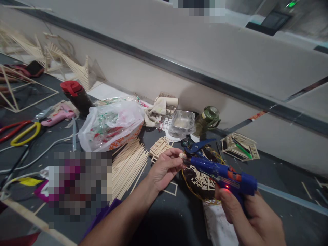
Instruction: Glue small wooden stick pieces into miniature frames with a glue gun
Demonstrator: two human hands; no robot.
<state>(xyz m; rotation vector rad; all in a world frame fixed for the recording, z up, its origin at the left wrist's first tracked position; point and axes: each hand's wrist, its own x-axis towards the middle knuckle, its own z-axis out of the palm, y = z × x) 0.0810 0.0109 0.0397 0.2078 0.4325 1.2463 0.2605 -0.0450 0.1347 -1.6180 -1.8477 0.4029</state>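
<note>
My right hand [252, 218] grips a blue glue gun [221, 174] with an orange band and a lit red lamp, its nozzle pointing left. My left hand [164, 167] pinches a small pale wooden piece [181, 155] right at the nozzle tip. Below the gun lies a round dark tray [198, 182] with short wooden sticks in it. A bundle of long thin wooden sticks [128, 165] lies just left of my left hand on the dark table.
A plastic bag [112, 124], a red-capped bottle [75, 95], a pink glue gun [57, 116], red and yellow-handled cutters [23, 131], blue pliers [196, 147], a green jar [208, 119], a clear tub [182, 123] and small stick frames [239, 145] crowd the table by the wall.
</note>
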